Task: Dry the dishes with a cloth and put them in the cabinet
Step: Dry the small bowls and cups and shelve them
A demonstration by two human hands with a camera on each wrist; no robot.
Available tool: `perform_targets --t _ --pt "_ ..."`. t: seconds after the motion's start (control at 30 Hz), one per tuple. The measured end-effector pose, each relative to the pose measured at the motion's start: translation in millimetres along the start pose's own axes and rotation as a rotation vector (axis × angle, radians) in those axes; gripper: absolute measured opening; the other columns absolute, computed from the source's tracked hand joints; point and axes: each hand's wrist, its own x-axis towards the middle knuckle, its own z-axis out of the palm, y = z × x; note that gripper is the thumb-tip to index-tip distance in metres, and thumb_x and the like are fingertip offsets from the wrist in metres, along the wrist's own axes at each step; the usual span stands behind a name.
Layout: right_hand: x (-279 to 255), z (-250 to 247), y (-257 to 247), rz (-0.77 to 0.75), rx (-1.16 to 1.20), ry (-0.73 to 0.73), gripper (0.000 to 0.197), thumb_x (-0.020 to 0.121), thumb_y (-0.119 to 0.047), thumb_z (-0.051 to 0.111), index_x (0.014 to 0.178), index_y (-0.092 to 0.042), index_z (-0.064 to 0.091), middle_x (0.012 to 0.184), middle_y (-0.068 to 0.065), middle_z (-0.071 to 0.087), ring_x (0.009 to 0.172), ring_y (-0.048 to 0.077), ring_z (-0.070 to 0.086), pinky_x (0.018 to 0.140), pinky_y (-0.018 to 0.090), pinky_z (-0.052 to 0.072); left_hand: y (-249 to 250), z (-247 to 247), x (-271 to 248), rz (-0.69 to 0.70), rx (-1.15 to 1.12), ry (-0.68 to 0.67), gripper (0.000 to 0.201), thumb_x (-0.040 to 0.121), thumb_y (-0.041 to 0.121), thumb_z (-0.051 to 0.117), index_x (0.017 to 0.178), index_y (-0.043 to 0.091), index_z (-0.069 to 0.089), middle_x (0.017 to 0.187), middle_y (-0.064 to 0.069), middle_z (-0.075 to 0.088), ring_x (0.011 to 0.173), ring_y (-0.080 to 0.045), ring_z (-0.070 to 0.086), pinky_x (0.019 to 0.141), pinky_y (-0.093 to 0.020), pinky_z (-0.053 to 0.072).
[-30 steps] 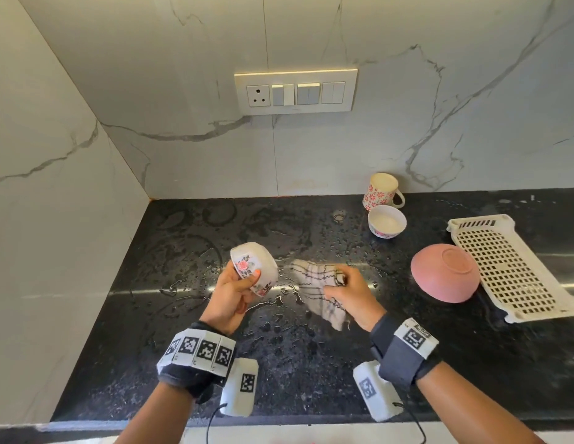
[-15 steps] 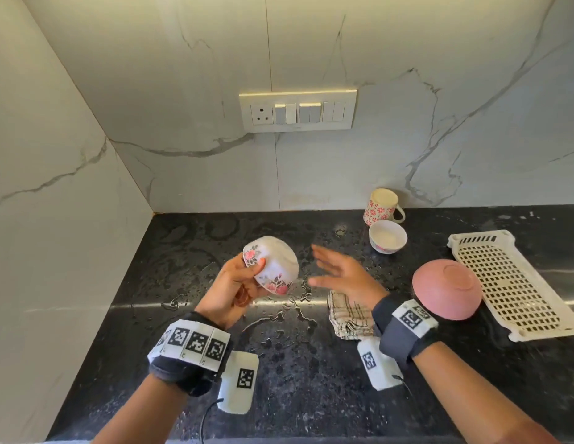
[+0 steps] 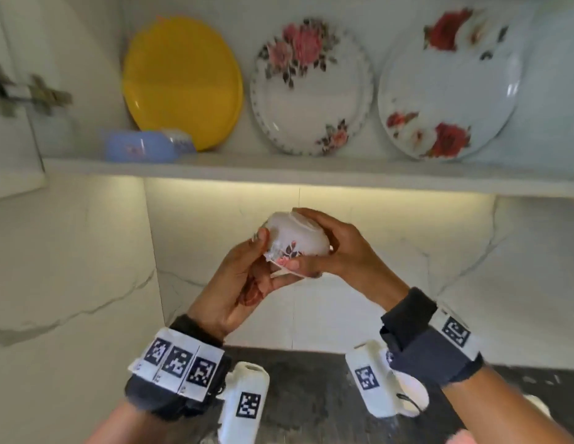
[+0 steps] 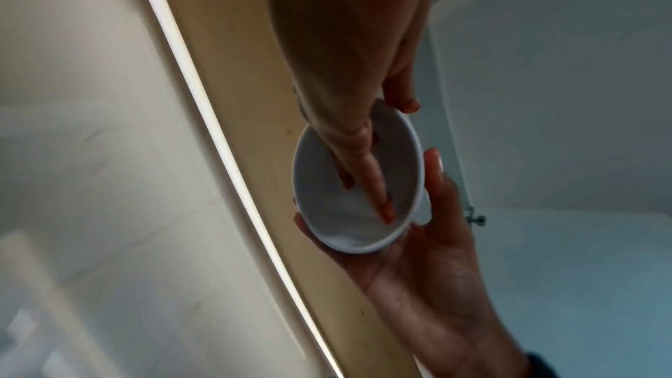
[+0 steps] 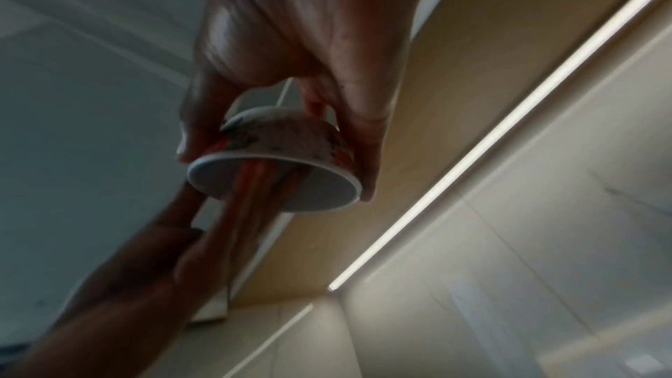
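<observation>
— Both hands on it? 
— Yes: left hand [image 3: 244, 280] grips the floral bowl [image 3: 296, 240], fingers inside it; right hand [image 3: 336, 248] clasps its outside. 
— Where? 
— Upside down, in the air below the cabinet shelf [image 3: 311, 173] with its plates.

Both my forearms are raised in front of me, wrists wrapped in dark bands with white coded tags. My left hand [image 3: 244, 283] grips the small bowl [image 3: 298, 238] from below, fingers inside it, thumb outside. My right hand [image 3: 340, 251] curls over the upturned base, thumb at the rim.
</observation>
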Motion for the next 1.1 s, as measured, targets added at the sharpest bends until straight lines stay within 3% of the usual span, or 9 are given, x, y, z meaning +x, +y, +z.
perform_targets --t 0.17,0.27,0.37,0.47,0.6,0.73,0.83,0.97,1.1 --pt "44 -19 -85 -0.112 -0.033 0.021 0.059 0.068 -0.013 0.076 0.123 -0.02 0.055 0.114 -0.003 0.063 0.096 0.005 0.064 0.076 0.018 0.053 56 7 23 0.262 0.405 0.189 0.049 0.082 0.047 0.043 0.102 0.007 0.063 0.102 -0.011 0.071 0.093 -0.027 0.069 0.079 -0.038 0.057" --pt "80 -35 -118 -0.122 -0.151 0.047 0.051 0.073 -0.021 0.076 0.121 -0.021 0.058 0.112 -0.001 0.065 0.097 0.009 0.064 0.078 0.021 0.052 77 0 46 0.516 0.696 0.277 0.015 0.087 0.022 0.059 0.083 0.01 0.068 0.084 0.0 0.073 0.083 -0.011 0.067 0.076 -0.021 0.052" --pt "127 -53 -127 -0.014 -0.38 0.081 0.076 0.065 -0.04 0.081 0.131 -0.019 0.05 0.122 0.0 0.057 0.105 0.016 0.057 0.08 0.025 0.046 87 -7 78 0.586 1.053 0.234 0.003 0.083 0.013 0.067 0.085 0.013 0.07 0.09 0.005 0.069 0.083 0.001 0.06 0.076 -0.005 0.04" --pt "164 -67 -125 0.134 -0.588 0.064 0.081 0.07 -0.041 0.077 0.137 -0.013 0.041 0.124 0.003 0.048 0.107 0.019 0.051 0.076 0.026 0.045 94 -17 111 0.5 1.38 0.175 0.019 0.083 0.024 0.068 0.097 0.012 0.069 0.102 -0.002 0.068 0.089 -0.014 0.06 0.08 -0.018 0.044" --pt "193 -81 -114 0.325 -0.74 0.03 0.081 0.074 -0.04 0.073 0.14 -0.011 0.035 0.14 0.004 0.036 0.128 0.027 0.037 0.097 0.042 0.043 103 -30 134 0.141 1.625 0.207 0.043 0.082 0.053 0.06 0.115 0.026 0.063 0.119 -0.004 0.062 0.103 -0.022 0.058 0.09 -0.035 0.045" --pt "221 -78 -108 0.49 -0.917 -0.067 0.083 0.057 -0.058 0.077 0.123 -0.013 0.054 0.121 0.004 0.055 0.111 0.027 0.052 0.085 0.039 0.047 105 -30 137 0.01 1.704 0.132 0.035 0.089 0.054 0.046 0.114 0.035 0.062 0.124 0.001 0.06 0.112 -0.023 0.054 0.097 -0.038 0.041" --pt "236 -69 -104 0.635 -0.974 -0.182 0.067 0.077 -0.046 0.069 0.13 -0.01 0.05 0.117 0.01 0.049 0.105 0.028 0.047 0.076 0.035 0.047 106 -28 132 -0.026 1.766 0.108 0.037 0.094 0.052 0.038 0.12 0.035 0.057 0.126 0.002 0.058 0.113 -0.023 0.053 0.094 -0.032 0.038" --pt "256 -65 -92 0.763 -1.04 -0.303 0.047 0.088 -0.037 0.059 0.122 -0.007 0.051 0.105 0.012 0.05 0.083 0.023 0.05 0.038 0.021 0.049 109 -27 126 -0.036 1.806 0.077 0.039 0.096 0.051 0.031 0.125 0.036 0.051 0.13 0.004 0.056 0.116 -0.021 0.051 0.091 -0.029 0.034" --pt "269 -69 -78 0.821 -1.088 -0.319 0.064 0.089 -0.029 0.061 0.141 -0.006 0.032 0.139 0.017 0.04 0.116 0.033 0.048 0.08 0.034 0.048 109 -26 127 -0.048 1.826 0.053 0.04 0.097 0.049 0.027 0.13 0.037 0.046 0.135 0.008 0.051 0.119 -0.019 0.048 0.093 -0.028 0.031"
